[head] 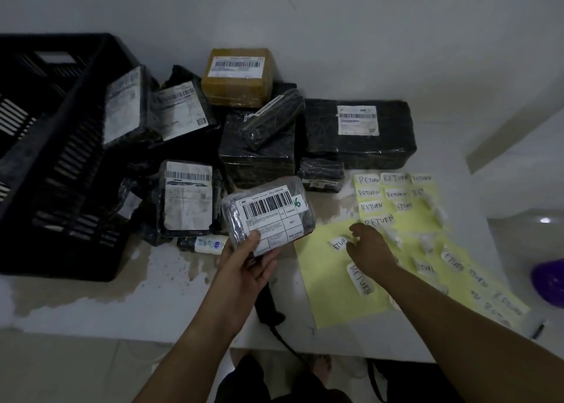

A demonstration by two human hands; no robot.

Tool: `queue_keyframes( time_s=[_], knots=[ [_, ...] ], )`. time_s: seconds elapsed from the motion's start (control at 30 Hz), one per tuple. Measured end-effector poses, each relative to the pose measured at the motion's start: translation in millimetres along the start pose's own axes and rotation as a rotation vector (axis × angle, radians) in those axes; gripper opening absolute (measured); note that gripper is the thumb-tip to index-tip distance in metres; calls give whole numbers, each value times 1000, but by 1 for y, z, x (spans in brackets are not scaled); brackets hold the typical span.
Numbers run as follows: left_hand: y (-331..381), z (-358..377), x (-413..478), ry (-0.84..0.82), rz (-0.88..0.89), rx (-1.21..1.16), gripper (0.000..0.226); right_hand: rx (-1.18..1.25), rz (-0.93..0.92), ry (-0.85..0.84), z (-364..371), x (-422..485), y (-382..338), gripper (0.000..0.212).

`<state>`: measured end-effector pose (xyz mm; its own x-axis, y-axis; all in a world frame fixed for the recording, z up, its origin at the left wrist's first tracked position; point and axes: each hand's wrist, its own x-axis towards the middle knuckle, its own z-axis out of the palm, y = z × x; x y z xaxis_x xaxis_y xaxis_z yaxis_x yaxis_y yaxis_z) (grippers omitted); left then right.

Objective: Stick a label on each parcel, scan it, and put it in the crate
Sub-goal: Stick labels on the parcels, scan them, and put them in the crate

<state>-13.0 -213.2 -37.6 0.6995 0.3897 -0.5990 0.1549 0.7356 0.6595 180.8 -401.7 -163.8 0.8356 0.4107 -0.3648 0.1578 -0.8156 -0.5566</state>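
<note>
"RETURN" is handwritten on the white stickers [378,220] across the yellow sheets [329,296]. The held parcel [268,213] carries a green "6" [297,202]; its label's print is unreadable.

1. I see a black slatted crate [70,170]
2. One brown parcel [236,93] among black-wrapped parcels [360,149], their barcoded labels [357,120] white
3. Yellow sheets [329,289], white stickers [361,279] lettered black
4. My grey parcel [268,216] bears a green mark [297,202]

Dim white wall [335,21], stained table [91,299]

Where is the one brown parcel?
In the head view, the brown parcel sits centre-back by the wall, right of the black crate, behind the black parcels.
</note>
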Motion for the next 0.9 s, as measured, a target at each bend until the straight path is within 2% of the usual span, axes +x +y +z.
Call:
queue_keyframes(
  time_s=[0.07,0.23,0.43,0.53,0.67,0.73,0.9],
  knots=[
    [-1,3,0,8,4,0,57,-73,-27,-9,1,5,0,36],
    [-1,10,0,14,14,18,59,-249,-111,8,2,9,-2,13],
    [-1,18,2,29,21,28,59,-276,-117,1,-6,6,-4,13],
    [1,20,3,27,19,18,59,-122,-97,-21,-17,-4,-10,11],
    [2,22,2,30,25,19,60,280,-97,207,-45,-33,-29,10],
    [1,23,1,30,18,25,61,440,-140,269,-62,-52,-51,8],
    [-2,26,-3,-2,-16,77,64,452,-376,210,-85,-91,-110,11]
  ],
)
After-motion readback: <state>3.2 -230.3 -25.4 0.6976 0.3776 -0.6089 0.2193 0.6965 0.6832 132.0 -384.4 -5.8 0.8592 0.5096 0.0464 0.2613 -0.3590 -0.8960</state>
